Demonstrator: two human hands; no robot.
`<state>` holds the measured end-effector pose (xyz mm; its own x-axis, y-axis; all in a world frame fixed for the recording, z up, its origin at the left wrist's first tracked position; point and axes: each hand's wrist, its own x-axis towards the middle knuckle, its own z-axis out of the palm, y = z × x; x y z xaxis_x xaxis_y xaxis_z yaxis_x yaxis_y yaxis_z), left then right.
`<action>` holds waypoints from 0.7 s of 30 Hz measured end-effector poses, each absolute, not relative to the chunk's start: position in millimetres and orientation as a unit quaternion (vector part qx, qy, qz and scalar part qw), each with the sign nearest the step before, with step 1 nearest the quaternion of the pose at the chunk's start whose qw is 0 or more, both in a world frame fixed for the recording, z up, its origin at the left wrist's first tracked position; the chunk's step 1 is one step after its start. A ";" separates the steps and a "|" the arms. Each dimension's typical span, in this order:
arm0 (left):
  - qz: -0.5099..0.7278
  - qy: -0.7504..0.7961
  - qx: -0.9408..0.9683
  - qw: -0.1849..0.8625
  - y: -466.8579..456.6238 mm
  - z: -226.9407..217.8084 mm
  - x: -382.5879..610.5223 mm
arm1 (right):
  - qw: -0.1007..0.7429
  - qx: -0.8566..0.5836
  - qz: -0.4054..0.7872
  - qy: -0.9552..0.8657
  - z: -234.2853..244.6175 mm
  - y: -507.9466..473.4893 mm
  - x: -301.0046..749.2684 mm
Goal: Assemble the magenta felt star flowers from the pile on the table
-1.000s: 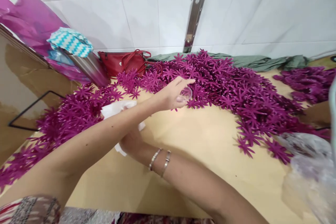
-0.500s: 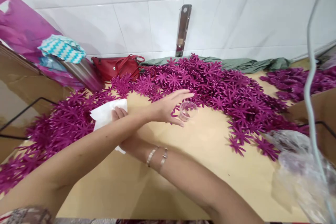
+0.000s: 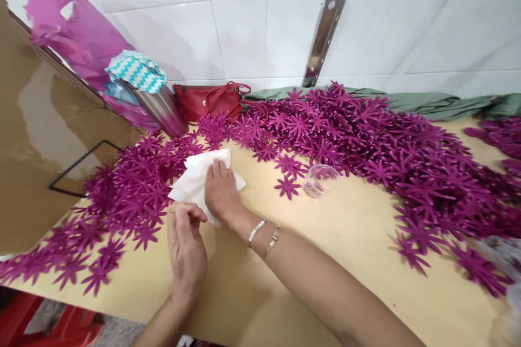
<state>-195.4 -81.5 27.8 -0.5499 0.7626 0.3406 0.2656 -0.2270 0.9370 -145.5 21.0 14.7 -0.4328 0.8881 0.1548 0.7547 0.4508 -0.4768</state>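
A white tissue [image 3: 195, 176], creased and partly folded, lies on the tan table before me. My right hand [image 3: 222, 191], with two bracelets at the wrist, presses bent fingers onto it and grips it; its thumb is hidden. Just below the tissue's near edge, my left hand [image 3: 187, 246] is loosely cupped, fingers curved towards the right, with nothing visible in them. A clear plastic cup [image 3: 319, 180] rests on the table farther right, apart from both hands. Two loose purple flower-shaped pieces [image 3: 287, 187] lie left of the cup.
Heaps of purple flower pieces [image 3: 345, 130] arc round the table's back and sides. Behind the left heap stand a tumbler [image 3: 160, 108] with a patterned cloth, a red handbag [image 3: 207, 103] and a cardboard box [image 3: 49, 119]. A metal bracket [image 3: 325, 38] leans against the tiled wall.
My left hand has come back from beside the plastic cup, uncrossing from over my right arm, to the tissue's near side. My right hand stays on the tissue. The view has shifted left.
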 end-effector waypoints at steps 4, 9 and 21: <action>0.559 0.653 0.445 0.252 -93.6 12.3 -198.5 | 0.222 -0.490 0.160 -0.828 27.8 53.9 -162.9; 0.423 0.630 0.604 0.245 -81.1 23.1 -225.5 | 0.258 -0.529 0.139 -0.797 26.8 52.7 -116.2; 0.530 0.589 0.590 0.154 2.0 -2.1 -280.3 | 0.314 -0.451 0.150 -0.822 35.1 -28.5 -88.7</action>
<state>-280.3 2.0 -2.1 -0.2557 0.8580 0.4455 0.5321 -0.2599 0.8058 -88.7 -28.5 35.1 -0.3966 0.8354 0.3805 0.6476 0.5484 -0.5290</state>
